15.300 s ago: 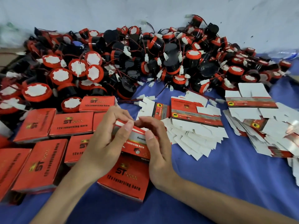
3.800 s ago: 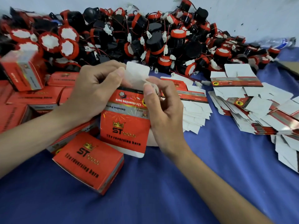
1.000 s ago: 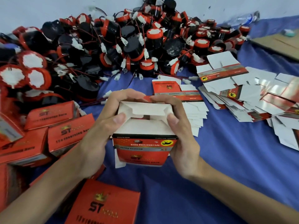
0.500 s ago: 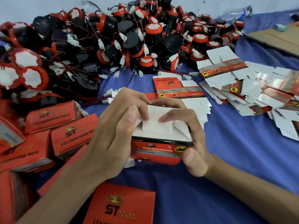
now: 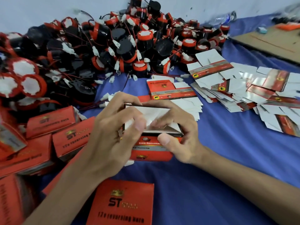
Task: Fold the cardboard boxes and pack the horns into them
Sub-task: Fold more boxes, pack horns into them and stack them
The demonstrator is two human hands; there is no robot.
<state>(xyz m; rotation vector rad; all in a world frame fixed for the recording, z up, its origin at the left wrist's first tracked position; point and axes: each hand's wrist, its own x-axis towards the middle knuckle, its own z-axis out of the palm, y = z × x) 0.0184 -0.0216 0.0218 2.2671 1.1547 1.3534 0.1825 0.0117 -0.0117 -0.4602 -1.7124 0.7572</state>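
Note:
Both hands hold one red cardboard box [image 5: 151,149] above the blue cloth at centre. Its white end flaps face up. My left hand [image 5: 112,132] grips the box's left side, thumb pressing on the flaps. My right hand [image 5: 177,135] grips the right side, fingers on the flaps and thumb on the red front face. A big heap of black and red horns [image 5: 123,46] with white plugs lies behind. Flat unfolded boxes [image 5: 227,88] are stacked to the right.
Closed red boxes [image 5: 53,135] lie in a pile at the left, and one more box [image 5: 123,203] lies close in front. A brown cardboard sheet [image 5: 272,41] sits at the far right. Blue cloth [image 5: 227,159] covers the table.
The end flaps stood open a second ago; both hands have pressed them down flat onto the box. The view has shifted slightly.

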